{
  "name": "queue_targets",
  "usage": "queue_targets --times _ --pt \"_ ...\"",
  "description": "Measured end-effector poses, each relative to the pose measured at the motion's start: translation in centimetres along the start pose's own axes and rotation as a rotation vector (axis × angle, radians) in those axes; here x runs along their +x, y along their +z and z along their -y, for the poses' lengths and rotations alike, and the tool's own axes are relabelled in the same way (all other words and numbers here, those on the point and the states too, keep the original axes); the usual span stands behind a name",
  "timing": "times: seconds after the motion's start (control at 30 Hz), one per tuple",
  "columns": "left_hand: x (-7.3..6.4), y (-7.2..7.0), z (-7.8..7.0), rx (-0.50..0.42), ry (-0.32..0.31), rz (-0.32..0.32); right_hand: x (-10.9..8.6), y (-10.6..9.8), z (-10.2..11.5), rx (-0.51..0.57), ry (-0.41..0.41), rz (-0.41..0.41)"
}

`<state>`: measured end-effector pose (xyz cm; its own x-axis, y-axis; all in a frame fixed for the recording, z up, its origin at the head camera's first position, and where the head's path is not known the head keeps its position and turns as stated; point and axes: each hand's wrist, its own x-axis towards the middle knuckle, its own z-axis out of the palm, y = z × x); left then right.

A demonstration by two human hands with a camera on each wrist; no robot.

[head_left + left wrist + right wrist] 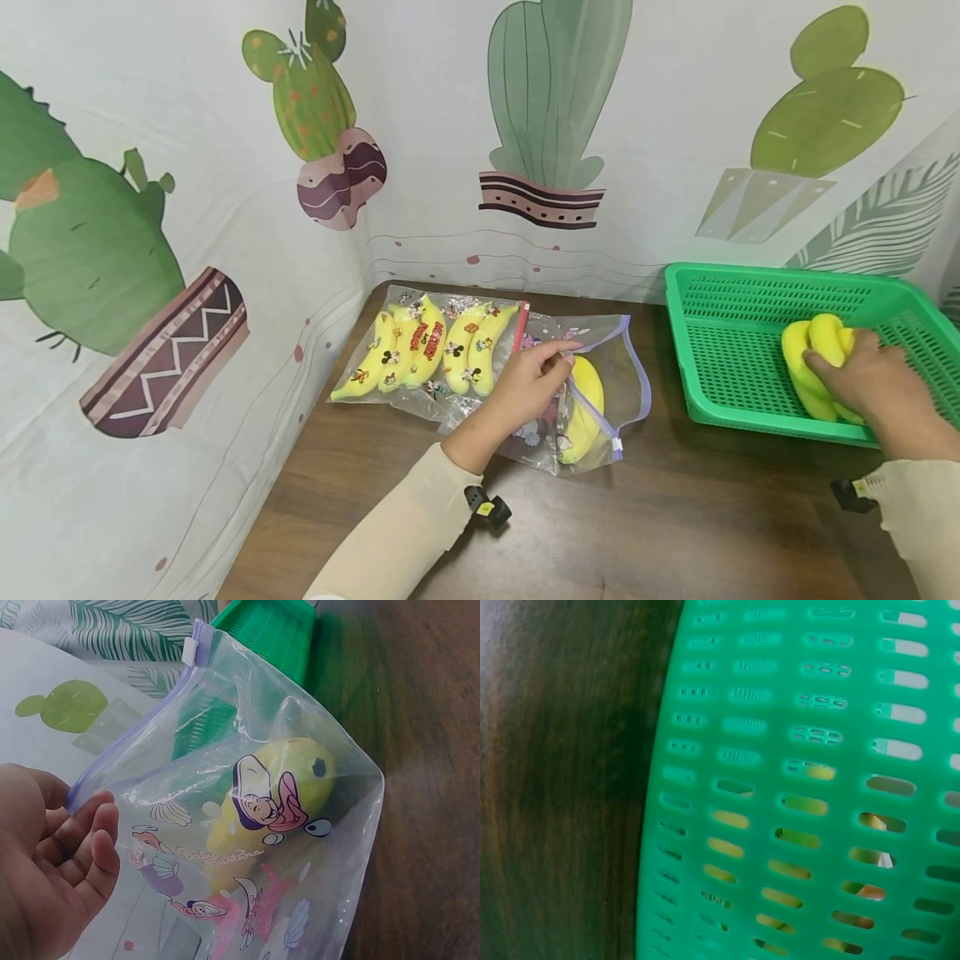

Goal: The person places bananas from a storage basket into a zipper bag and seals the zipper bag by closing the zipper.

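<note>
My left hand (pixel 528 383) pinches the rim of a clear zip bag (pixel 622 367) between thumb and fingers. The bag has a purple zip edge and printed cartoon figures, and its mouth gapes towards the right. One yellow banana (pixel 588 387) lies inside it; in the left wrist view the banana (pixel 311 772) shows through the plastic. Over in the green basket (pixel 738 333), my right hand (pixel 888 383) grips a banana from a small bunch of bananas (pixel 802 367). The basket wall (pixel 765 772) hides most of that hand in the right wrist view.
A second clear bag (pixel 427 396) with a red zip and several bananas lies flat to the left, overlapping the first bag. Behind the wooden table (pixel 637 533) hangs a cactus-print cloth (pixel 435 200). The basket stands at the right, near the cloth.
</note>
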<state>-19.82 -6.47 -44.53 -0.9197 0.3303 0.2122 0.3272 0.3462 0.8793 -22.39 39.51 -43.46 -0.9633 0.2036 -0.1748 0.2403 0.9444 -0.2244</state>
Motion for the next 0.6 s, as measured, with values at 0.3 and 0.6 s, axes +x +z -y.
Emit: queue_targets --times 0.3,0.6 --pt "0.04 -0.07 -0.02 0.019 -0.005 0.003 -0.03 0.10 0.25 0.031 -0.063 -0.001" --pt "0.03 -0.13 -0.14 0.010 -0.023 0.010 -0.16 -0.18 0.54 0.032 -0.103 -0.020"
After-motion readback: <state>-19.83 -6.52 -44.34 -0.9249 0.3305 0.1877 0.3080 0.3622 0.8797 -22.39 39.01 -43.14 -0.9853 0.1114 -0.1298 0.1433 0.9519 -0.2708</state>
